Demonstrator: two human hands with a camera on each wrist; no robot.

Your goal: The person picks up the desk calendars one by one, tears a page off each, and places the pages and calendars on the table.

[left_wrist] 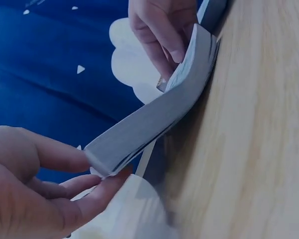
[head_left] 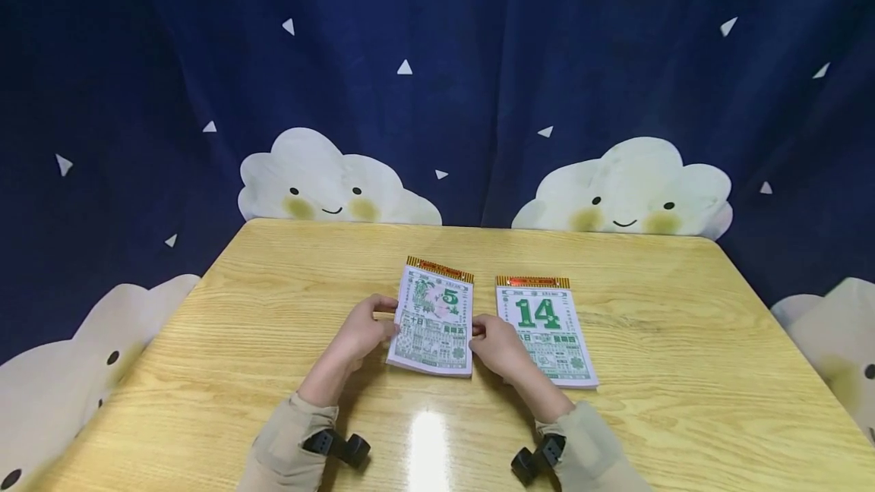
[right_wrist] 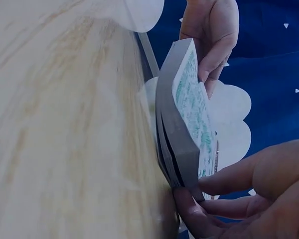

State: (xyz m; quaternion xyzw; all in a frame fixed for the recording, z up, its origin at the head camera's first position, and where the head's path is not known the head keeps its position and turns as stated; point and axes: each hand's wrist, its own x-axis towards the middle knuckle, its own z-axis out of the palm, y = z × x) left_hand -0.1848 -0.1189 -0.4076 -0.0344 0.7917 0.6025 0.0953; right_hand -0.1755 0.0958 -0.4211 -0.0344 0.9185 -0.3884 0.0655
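Observation:
A thick tear-off calendar (head_left: pixel 432 340) showing a green 5 is held between both hands, its block of pages bowed in the two wrist views. My left hand (head_left: pixel 361 331) pinches its left edge between thumb and fingers. On the opposite edge, my right hand (head_left: pixel 501 342) grips the pages the same way. Gaps show between some of the pages (right_wrist: pixel 177 127) near the right hand. A second tear-off calendar (head_left: pixel 562 325), with a green 14, lies flat on the table to the right, its left side partly hidden by the right hand. Both have a red and gold top strip.
The wooden table (head_left: pixel 683 340) extends around both calendars. A dark blue curtain (head_left: pixel 465 82) with white triangles and smiling clouds hangs behind the table. Small black cameras (head_left: pixel 335 446) are strapped to both wrists, over beige sleeves (head_left: pixel 287 446).

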